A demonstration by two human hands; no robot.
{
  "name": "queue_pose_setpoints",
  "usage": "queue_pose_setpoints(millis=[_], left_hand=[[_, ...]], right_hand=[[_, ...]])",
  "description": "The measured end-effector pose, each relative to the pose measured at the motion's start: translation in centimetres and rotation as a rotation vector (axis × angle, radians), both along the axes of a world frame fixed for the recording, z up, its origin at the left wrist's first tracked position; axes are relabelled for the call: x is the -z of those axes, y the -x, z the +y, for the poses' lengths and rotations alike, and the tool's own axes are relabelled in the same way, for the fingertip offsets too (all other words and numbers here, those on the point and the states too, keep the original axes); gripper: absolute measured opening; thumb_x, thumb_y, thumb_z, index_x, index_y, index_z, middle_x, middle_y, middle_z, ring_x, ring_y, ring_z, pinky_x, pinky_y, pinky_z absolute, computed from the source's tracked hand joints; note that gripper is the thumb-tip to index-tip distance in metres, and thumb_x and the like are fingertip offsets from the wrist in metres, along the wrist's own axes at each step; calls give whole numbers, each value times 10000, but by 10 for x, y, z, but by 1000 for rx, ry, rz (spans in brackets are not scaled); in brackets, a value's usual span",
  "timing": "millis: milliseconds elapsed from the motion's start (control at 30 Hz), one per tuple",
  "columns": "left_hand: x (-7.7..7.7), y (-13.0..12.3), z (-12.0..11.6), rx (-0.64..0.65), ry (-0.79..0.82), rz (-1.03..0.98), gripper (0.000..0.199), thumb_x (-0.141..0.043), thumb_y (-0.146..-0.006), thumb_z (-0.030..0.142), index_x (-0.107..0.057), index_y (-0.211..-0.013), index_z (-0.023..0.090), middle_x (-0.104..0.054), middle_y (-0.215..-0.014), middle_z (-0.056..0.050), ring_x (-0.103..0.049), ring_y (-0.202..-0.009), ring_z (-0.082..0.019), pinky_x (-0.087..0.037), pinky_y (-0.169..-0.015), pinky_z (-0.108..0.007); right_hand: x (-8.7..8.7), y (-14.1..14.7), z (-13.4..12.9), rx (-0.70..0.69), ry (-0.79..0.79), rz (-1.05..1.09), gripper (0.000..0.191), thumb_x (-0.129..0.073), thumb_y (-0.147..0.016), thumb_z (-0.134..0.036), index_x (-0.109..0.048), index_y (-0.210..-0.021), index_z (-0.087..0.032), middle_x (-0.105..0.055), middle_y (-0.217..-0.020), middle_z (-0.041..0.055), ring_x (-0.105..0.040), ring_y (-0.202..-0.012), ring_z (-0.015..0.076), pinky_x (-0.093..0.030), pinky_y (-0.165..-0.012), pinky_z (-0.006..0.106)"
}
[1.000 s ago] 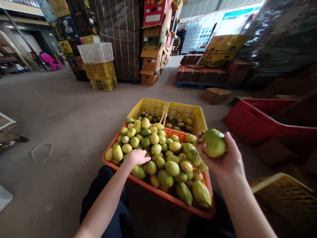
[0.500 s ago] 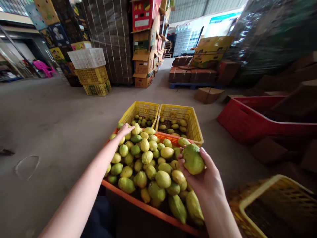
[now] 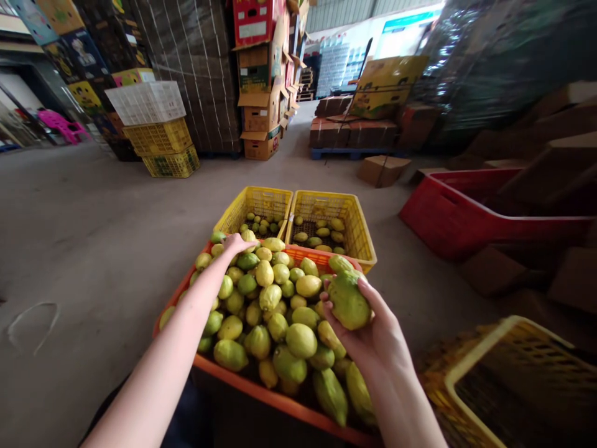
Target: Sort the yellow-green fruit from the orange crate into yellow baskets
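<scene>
An orange crate (image 3: 261,387) heaped with yellow and green lemons (image 3: 301,340) lies before me. In my right hand (image 3: 368,323) is a large, bumpy green lemon (image 3: 349,300), held above the crate's right side with the fingers wrapped round it. My left hand (image 3: 237,243) reaches to the far left edge of the heap. Its thumb lies across the near side of a yellow lemon (image 3: 249,236), while the other fingers are mostly hidden behind the hand and fruit; it appears closed on that lemon.
Beyond the orange crate stand two yellow crates, a left one (image 3: 229,211) and a right one (image 3: 365,233), each with several lemons inside. A red bin (image 3: 433,214) and another yellow crate (image 3: 476,358) are at right. Stacked cartons (image 3: 259,118) and crates (image 3: 161,138) stand farther back.
The view has shifted, moving the scene left and slightly up. My left hand has moved right over the yellow lemon, its thumb now across it. My right hand keeps hold of the green lemon.
</scene>
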State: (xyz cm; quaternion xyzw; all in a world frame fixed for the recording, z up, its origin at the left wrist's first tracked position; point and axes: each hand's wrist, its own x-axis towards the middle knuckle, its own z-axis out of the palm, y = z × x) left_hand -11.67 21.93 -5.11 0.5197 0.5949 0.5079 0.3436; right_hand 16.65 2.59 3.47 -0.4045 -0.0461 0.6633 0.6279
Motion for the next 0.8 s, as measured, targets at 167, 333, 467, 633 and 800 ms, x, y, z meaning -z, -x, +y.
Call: queue_pose_setpoints(millis=[167, 333, 467, 633, 800], left_hand=[[-21, -12, -15, -103, 59, 177, 493, -977, -554, 390, -523, -672, 237, -774, -944, -115, -480, -1449, -439, -200, -1289, -588], [-73, -7, -62, 92, 6, 8, 496, -940, -565, 459, -705, -910, 189, -792, -1071, -125, -690, -1183, -389, -535, -1044, -497], [-96, -12, -141, 251, -2, -497, 623, -875, -698, 510, -681, -1199, 196, -760, -1266, -134, -665, -1284, -356, -562, -1046, -433], [-103, -43, -212, 308, 220, -1122, 552, -697, -906, 454, -599, -1381, 190, -748, -1291, -137, -724, -1200, -314, -611, -983, -422], [-97, -73, -216, 78, 289, -1176, 384, -622, -945, 567, -685, -1095, 219, -773, -980, -84, -768, -1004, -284, -655, -851, -415]], right_hand=[[-14, 5, -7, -52, 50, -13, 339, -854, -668, -286, -714, -972, -235, -790, -845, 70, -720, -631, 215, -599, -504, 289], [-18, 10, -13, -21, 25, -32, 354, -867, -653, -266, -707, -969, -254, -791, -848, 21, -713, -635, 200, -581, -489, 269], [-24, 17, -20, -65, 40, 32, 296, -836, -700, -350, -686, -941, -263, -778, -761, 13, -697, -576, 207, -559, -465, 276], [-26, 29, -34, -136, 89, 66, 274, -825, -734, -422, -669, -891, -260, -749, -695, -9, -684, -547, 203, -542, -441, 280], [-21, 42, -41, -155, 99, 97, 222, -771, -778, -394, -660, -893, -239, -732, -671, -7, -676, -524, 205, -523, -433, 289]])
